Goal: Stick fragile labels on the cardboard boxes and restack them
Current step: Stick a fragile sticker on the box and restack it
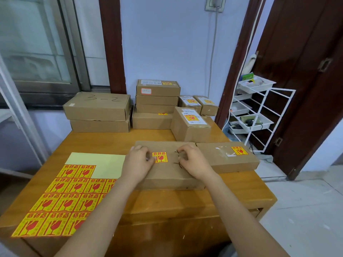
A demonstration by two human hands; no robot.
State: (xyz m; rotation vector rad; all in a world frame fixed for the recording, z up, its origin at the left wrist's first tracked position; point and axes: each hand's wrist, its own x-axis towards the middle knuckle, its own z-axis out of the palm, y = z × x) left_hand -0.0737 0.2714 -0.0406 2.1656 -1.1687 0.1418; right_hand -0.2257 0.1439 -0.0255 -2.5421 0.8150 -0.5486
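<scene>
A flat cardboard box [167, 175] lies in front of me on the wooden table [167, 204]. A yellow and red fragile label [160, 157] is stuck on its top. My left hand [138, 161] rests curled on the box, fingertips at the label's left edge. My right hand [193, 162] rests curled on the box just right of the label, holding nothing. A sheet of fragile labels [61, 197] lies at the left of the table, its top rows partly peeled off.
A labelled flat box [226, 156] lies at the right. Behind it stand a labelled box [189, 125], two small labelled boxes [198, 104], a stack of several boxes [156, 102] and two unlabelled boxes [98, 112]. A white wire rack [259, 112] is beside the table.
</scene>
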